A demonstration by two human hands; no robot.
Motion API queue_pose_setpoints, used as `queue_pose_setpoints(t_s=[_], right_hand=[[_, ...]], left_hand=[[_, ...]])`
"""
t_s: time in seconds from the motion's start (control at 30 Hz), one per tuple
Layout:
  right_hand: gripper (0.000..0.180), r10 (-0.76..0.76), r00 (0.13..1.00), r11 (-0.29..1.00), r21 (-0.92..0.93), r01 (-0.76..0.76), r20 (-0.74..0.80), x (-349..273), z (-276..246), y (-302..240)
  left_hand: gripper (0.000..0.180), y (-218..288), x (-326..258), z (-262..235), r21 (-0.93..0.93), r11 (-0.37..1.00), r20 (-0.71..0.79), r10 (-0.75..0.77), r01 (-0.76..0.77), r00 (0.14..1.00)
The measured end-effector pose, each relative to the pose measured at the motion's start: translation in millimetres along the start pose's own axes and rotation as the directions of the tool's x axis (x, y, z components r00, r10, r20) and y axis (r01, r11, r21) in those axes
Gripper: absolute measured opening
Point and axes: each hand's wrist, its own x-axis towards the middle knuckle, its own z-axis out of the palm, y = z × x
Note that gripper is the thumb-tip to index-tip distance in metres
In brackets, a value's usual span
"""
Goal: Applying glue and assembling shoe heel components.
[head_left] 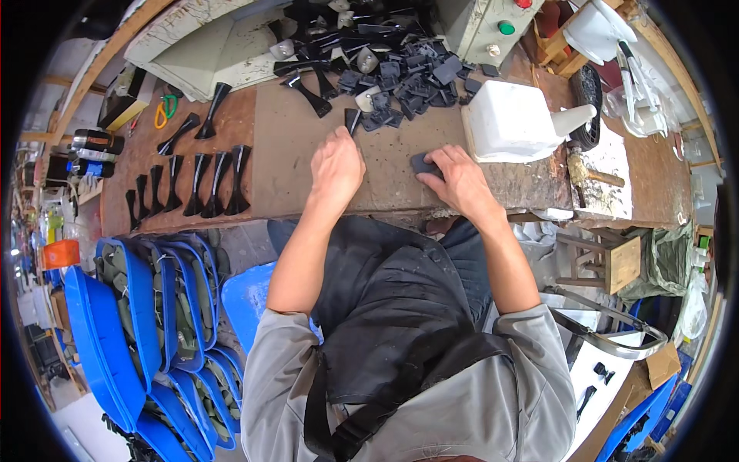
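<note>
My left hand (339, 163) is closed over the workbench around a glossy black piece with flared ends (352, 121), whose top sticks out beyond the fingers. To its right, my right hand (460, 179) pinches a flat dark grey square piece (422, 164) close to the bench top. Beyond both hands lies a heap of dark square plastic pieces (408, 81). Several narrow-waisted black pieces (202, 183) stand in a row at the left, and two more, including one black piece (214, 110), lie behind them. Further black pieces (308, 94) are piled at the back.
A white plastic container with a spout (508, 122) stands right of my right hand, near a hammer (596, 175). Orange-handled scissors (162, 115) lie back left. A pale machine housing (462, 35) with buttons borders the bench. Blue bins (108, 339) are stacked below left.
</note>
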Motion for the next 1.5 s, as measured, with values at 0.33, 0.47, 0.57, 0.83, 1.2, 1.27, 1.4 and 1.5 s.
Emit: queue_pose_setpoints(t_s=[0.33, 0.47, 0.57, 0.83, 1.2, 1.27, 1.4, 1.5], right_hand=[[0.021, -0.227, 0.973, 0.974, -0.036, 0.225, -0.043, 9.2, -2.2, 7.9], [0.021, -0.285, 0.952, 0.952, -0.146, 0.267, -0.111, 5.9, -4.4, 3.2], [0.021, -0.302, 0.943, 0.944, -0.184, 0.275, -0.138, 4.3, -5.8, 1.0], [0.020, -0.307, 0.914, 0.943, -0.213, 0.255, -0.265, 1.0, 20.4, 5.4], [0.019, -0.242, 0.925, 0.965, -0.170, 0.199, -0.293, -4.8, 26.1, 6.3], [0.023, -0.205, 0.904, 0.978, -0.041, 0.205, -0.376, -5.3, 21.6, -0.1], [0.042, 0.075, 0.810, 0.929, 0.336, 0.155, -0.582, -41.9, -21.2, -26.1], [0.050, -0.185, 0.714, 0.939, 0.093, 0.331, -0.675, -52.9, -61.7, -39.3]], left_hand=[[0.021, 46.0, -79.1, -102.3, -0.826, 0.564, 0.005, 0.053, -0.025, 0.999], [0.022, 55.3, -92.3, -128.3, -0.663, 0.648, -0.270, 0.261, -0.376, 0.927], [0.022, 60.1, -100.7, -138.1, -0.727, 0.594, -0.209, 0.286, -0.344, 0.935], [0.019, 69.1, -105.6, -143.0, -0.367, 0.724, -0.395, 0.447, -0.584, 0.803], [0.024, 66.4, -104.8, -129.6, 0.516, 0.601, -0.615, 0.756, -0.611, 0.224], [0.028, 58.2, -101.7, -133.1, 0.263, 0.624, -0.637, 0.685, -0.735, 0.354], [0.025, 30.3, -82.8, -83.9, -0.392, 0.795, -0.674, 0.093, -0.462, 0.733], [0.018, 18.2, -69.0, -45.8, -0.750, 0.627, -0.372, -0.137, -0.211, 0.918]])
